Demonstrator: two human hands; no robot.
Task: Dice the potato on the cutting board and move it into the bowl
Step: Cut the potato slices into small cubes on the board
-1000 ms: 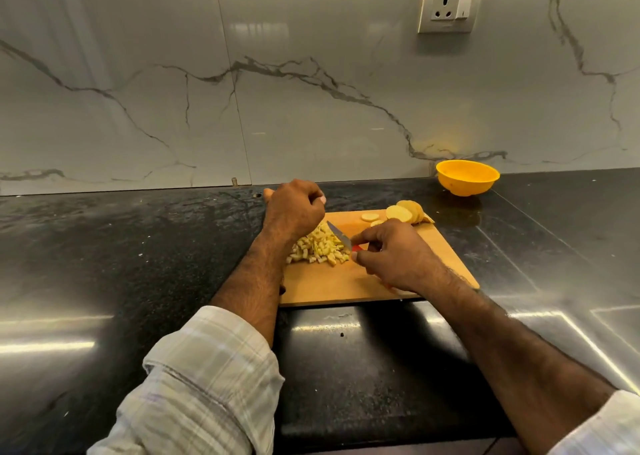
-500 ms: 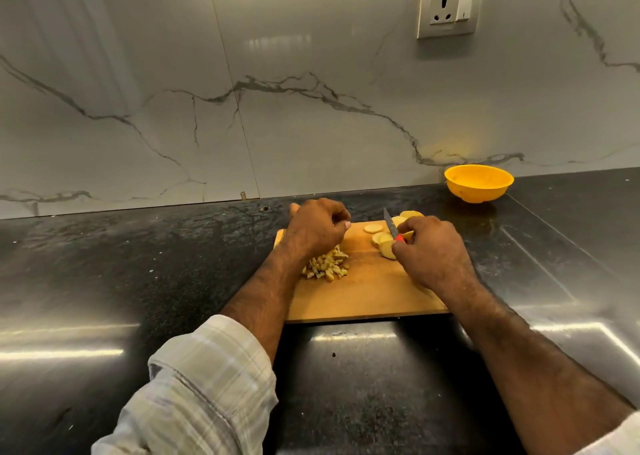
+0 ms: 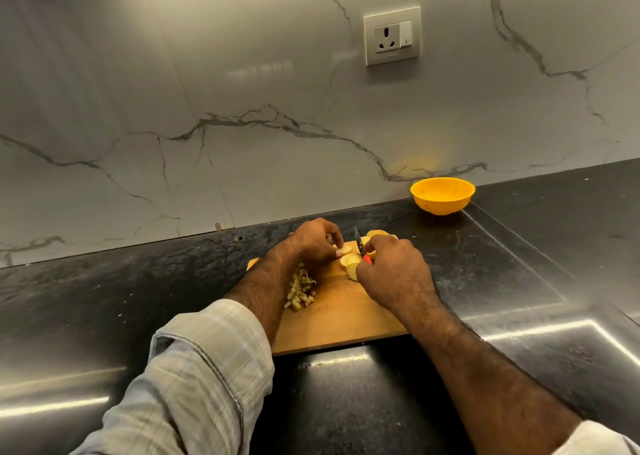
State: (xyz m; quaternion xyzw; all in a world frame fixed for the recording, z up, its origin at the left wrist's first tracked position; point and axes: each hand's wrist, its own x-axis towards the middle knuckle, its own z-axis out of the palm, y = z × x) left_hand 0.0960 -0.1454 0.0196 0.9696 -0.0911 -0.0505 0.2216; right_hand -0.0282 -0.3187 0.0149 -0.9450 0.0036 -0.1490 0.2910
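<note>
Step in hand: gathering the next potato slices (image 3: 349,258) for dicing; I'd put the task near its middle, since some is diced and several rounds are uncut.
Left hand (image 3: 313,241): curled over the far left part of the cutting board (image 3: 329,323), its fingertips (image 3: 338,253) pinching or pressing one pale slice; which of the two is hard to tell at this size.
Right hand (image 3: 394,274): wrapped round the red handle of a small knife (image 3: 358,241), blade pointing up and away from the person, tip clear of the board.
Slices: a small overlapping cluster lying flat between the two hands, touching the left fingertips and just beside the right knuckles; more rounds (image 3: 379,234) sit beyond the knife.
Diced pile (image 3: 300,290): on the board's left side, near the left forearm.
Bowl (image 3: 442,194): yellow, on the table (image 3: 104,316) against the wall, well apart from the board, off to the right and farther back; it looks empty.
Key relation: the slices lie left of the blade, so the knife must tip down and leftward onto them; the right hand is nearer the bowl for the later transfer.
</note>
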